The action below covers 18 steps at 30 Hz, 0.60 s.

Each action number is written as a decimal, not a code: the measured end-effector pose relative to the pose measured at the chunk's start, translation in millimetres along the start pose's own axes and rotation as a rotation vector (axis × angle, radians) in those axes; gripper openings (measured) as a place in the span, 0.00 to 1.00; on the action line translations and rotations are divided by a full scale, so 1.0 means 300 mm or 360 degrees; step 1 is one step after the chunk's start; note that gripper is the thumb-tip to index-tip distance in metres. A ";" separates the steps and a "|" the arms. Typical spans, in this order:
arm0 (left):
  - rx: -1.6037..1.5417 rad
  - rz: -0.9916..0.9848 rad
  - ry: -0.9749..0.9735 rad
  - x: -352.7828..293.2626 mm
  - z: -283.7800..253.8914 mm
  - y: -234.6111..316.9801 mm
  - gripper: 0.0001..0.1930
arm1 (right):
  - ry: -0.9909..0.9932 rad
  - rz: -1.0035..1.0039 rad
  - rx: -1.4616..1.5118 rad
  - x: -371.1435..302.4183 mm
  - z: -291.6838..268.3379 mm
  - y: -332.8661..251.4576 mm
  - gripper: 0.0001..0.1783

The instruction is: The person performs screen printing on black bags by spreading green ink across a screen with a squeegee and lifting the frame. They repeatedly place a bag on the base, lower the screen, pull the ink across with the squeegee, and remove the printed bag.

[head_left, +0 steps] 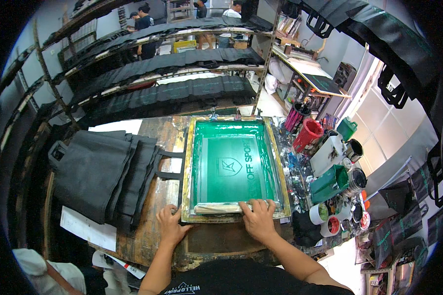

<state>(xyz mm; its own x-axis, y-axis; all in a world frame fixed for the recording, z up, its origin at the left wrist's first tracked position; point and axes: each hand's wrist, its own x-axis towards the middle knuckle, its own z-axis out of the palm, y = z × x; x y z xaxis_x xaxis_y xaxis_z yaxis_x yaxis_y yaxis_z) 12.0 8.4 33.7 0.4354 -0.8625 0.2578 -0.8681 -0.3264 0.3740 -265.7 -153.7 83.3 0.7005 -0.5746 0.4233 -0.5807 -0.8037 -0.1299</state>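
In front of me lies a screen printing frame [284, 196], its mesh coated in green ink with a shield design and lettering showing. A long pale squeegee [216, 208] rests across its near end. My right hand [259, 220] grips the squeegee right of its middle, fingers over the top. My left hand [171, 225] is at the frame's near left corner, thumb spread from its bent fingers, nothing seen in it. Beside it, to the left, black fabric bags [98, 172] lie stacked, and a black strap [171, 175] reaches toward the frame's left edge.
Ink tubs, a red bucket [310, 132] and a green container [330, 184] crowd the right side of the worn wooden table [152, 241]. Racks of black bags [167, 66] stand behind and along both sides. A white sheet [87, 228] lies at left. Other people are in the background.
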 end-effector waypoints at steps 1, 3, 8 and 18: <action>0.0019 0.0002 0.0035 -0.003 0.001 0.004 0.37 | -0.0005 0.0004 0.0006 0.003 -0.002 0.003 0.25; 0.0033 0.0019 0.0104 -0.006 0.003 0.005 0.38 | -0.0015 0.0016 0.0029 0.015 -0.016 0.004 0.25; -0.0274 -0.0176 -0.0057 -0.005 -0.012 0.015 0.40 | 0.0076 0.0009 0.0076 0.074 -0.112 -0.011 0.26; -0.1682 0.0093 0.0845 0.330 -0.236 0.250 0.35 | 0.0685 -0.0188 -0.0202 0.510 -0.439 0.055 0.28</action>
<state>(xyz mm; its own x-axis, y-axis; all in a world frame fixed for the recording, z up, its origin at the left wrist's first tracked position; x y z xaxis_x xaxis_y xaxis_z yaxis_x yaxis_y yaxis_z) 6.9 -74.2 150.3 0.6624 -0.5157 0.5434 -0.3705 0.4049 0.8359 -222.7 -234.6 263.9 0.5444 -0.3419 0.7660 -0.5723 -0.8190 0.0411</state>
